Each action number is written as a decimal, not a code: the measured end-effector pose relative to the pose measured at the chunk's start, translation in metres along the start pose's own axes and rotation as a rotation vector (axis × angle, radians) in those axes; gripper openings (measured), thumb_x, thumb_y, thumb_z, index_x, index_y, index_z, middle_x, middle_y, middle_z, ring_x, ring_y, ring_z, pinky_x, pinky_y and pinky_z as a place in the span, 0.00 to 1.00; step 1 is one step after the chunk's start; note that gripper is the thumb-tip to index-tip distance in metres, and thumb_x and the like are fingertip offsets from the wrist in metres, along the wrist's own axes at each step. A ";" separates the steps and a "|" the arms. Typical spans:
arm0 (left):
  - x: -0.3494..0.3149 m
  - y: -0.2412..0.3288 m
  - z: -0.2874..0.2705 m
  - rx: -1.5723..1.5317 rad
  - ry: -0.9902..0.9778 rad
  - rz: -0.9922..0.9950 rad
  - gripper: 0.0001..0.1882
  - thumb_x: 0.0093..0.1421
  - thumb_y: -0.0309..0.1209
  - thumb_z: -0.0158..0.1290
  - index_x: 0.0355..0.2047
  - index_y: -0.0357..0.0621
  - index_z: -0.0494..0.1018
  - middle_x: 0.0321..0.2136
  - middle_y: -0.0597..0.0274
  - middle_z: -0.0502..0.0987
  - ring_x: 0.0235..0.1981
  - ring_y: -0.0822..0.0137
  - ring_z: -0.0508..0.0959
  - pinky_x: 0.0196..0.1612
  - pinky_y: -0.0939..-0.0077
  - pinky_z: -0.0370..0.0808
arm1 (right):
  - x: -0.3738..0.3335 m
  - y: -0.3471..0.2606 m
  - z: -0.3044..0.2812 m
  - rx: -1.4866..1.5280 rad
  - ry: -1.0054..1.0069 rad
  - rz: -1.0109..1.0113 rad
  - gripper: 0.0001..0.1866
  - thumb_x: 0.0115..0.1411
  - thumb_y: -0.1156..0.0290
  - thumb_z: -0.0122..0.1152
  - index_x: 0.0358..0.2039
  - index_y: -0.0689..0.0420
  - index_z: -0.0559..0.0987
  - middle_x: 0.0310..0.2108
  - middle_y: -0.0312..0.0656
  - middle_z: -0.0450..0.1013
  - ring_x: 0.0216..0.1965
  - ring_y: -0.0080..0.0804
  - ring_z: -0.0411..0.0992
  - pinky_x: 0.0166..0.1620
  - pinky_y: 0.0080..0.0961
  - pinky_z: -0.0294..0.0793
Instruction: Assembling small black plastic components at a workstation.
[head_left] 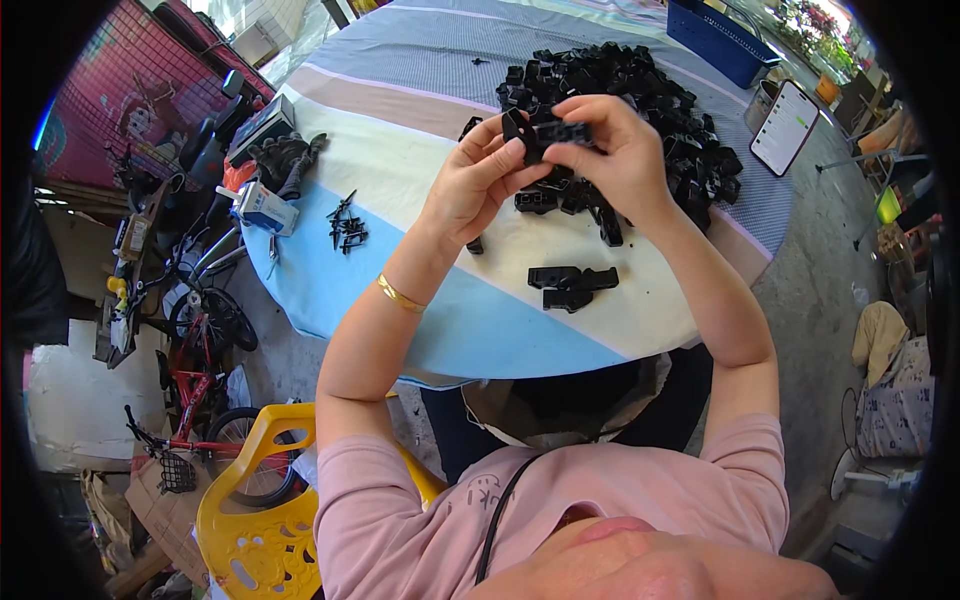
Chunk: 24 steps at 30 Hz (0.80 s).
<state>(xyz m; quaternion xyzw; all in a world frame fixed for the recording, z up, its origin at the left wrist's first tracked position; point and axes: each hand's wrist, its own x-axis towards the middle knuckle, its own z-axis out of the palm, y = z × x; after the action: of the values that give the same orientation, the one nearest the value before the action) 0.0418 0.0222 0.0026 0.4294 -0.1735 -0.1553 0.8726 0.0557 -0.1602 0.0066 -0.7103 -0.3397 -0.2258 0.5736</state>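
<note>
Over the table, my left hand (470, 185) pinches a black plastic part (517, 127) between thumb and fingers. My right hand (625, 155) closes on a second dark piece (566, 133), slightly blurred, right against the first; whether the two are joined I cannot tell. Behind and to the right of my hands lies a large heap of black plastic parts (690, 140). Closer to me, a few similar black parts (570, 287) rest together on the cloth. Off to the left is a small cluster of thin black pieces (347, 228).
A striped cloth (410, 120) covers the round table. At its left edge stand a small carton (265, 208) and dark gloves (285, 160). A blue basket (720, 42) and a phone (785, 127) are at the right. Beside me is a yellow chair (255, 500).
</note>
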 end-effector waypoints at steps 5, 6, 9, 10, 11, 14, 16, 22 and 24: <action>-0.002 -0.009 0.008 0.032 0.003 0.079 0.14 0.56 0.23 0.51 0.44 0.39 0.66 0.38 0.60 0.73 0.39 0.68 0.76 0.46 0.73 0.75 | -0.002 -0.017 0.004 0.238 0.129 0.324 0.14 0.55 0.74 0.59 0.42 0.61 0.73 0.30 0.33 0.73 0.32 0.18 0.72 0.37 0.13 0.72; -0.002 -0.011 0.006 0.066 0.035 0.095 0.16 0.55 0.21 0.52 0.45 0.39 0.66 0.37 0.60 0.74 0.38 0.68 0.76 0.46 0.74 0.75 | -0.005 -0.020 0.007 0.173 0.105 0.312 0.14 0.55 0.72 0.60 0.41 0.61 0.74 0.29 0.33 0.73 0.32 0.16 0.71 0.36 0.12 0.71; -0.002 -0.012 0.004 0.118 0.091 0.134 0.17 0.54 0.20 0.53 0.45 0.39 0.67 0.36 0.61 0.75 0.38 0.70 0.76 0.45 0.74 0.75 | -0.009 -0.012 0.013 0.026 0.085 0.324 0.13 0.53 0.69 0.62 0.39 0.61 0.77 0.28 0.31 0.73 0.30 0.14 0.69 0.35 0.10 0.69; -0.003 -0.012 0.003 0.135 0.117 0.158 0.18 0.53 0.19 0.53 0.45 0.39 0.67 0.36 0.61 0.75 0.38 0.70 0.76 0.45 0.75 0.74 | -0.010 -0.011 0.016 0.062 0.102 0.299 0.14 0.53 0.69 0.62 0.39 0.60 0.77 0.30 0.31 0.73 0.31 0.14 0.69 0.35 0.10 0.69; -0.003 -0.012 0.004 0.137 0.118 0.159 0.18 0.53 0.19 0.53 0.45 0.39 0.67 0.36 0.61 0.75 0.38 0.70 0.76 0.45 0.75 0.74 | -0.011 -0.010 0.018 0.098 0.119 0.275 0.14 0.53 0.69 0.62 0.40 0.60 0.77 0.31 0.32 0.73 0.31 0.14 0.68 0.35 0.10 0.68; -0.002 -0.014 0.005 0.159 0.112 0.190 0.19 0.54 0.19 0.53 0.46 0.38 0.67 0.38 0.60 0.75 0.39 0.71 0.75 0.44 0.76 0.74 | -0.012 -0.005 0.019 0.180 0.126 0.314 0.14 0.53 0.69 0.63 0.39 0.60 0.77 0.33 0.34 0.74 0.33 0.16 0.69 0.37 0.13 0.69; -0.005 -0.015 0.007 0.172 0.151 0.202 0.18 0.54 0.19 0.52 0.47 0.37 0.67 0.39 0.59 0.75 0.39 0.71 0.75 0.44 0.77 0.74 | -0.013 -0.005 0.019 0.046 0.122 0.212 0.14 0.52 0.69 0.63 0.39 0.60 0.78 0.35 0.35 0.74 0.34 0.18 0.70 0.37 0.14 0.69; -0.008 -0.008 0.018 -0.197 0.148 0.076 0.17 0.57 0.24 0.52 0.48 0.36 0.66 0.39 0.59 0.74 0.39 0.71 0.75 0.41 0.79 0.74 | -0.010 -0.004 0.016 -0.396 0.102 -0.126 0.14 0.48 0.71 0.65 0.36 0.61 0.78 0.39 0.39 0.73 0.38 0.27 0.71 0.39 0.18 0.70; -0.007 -0.013 0.014 -0.056 0.215 0.110 0.17 0.57 0.24 0.52 0.48 0.36 0.66 0.39 0.59 0.74 0.39 0.71 0.74 0.40 0.79 0.74 | -0.011 -0.004 0.016 -0.607 0.069 -0.233 0.13 0.47 0.71 0.65 0.35 0.61 0.78 0.40 0.39 0.73 0.39 0.28 0.71 0.39 0.19 0.70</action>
<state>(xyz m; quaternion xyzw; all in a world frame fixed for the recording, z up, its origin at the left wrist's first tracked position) 0.0276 0.0076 -0.0012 0.4088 -0.0980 -0.0651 0.9050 0.0441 -0.1464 -0.0025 -0.7971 -0.3164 -0.4050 0.3172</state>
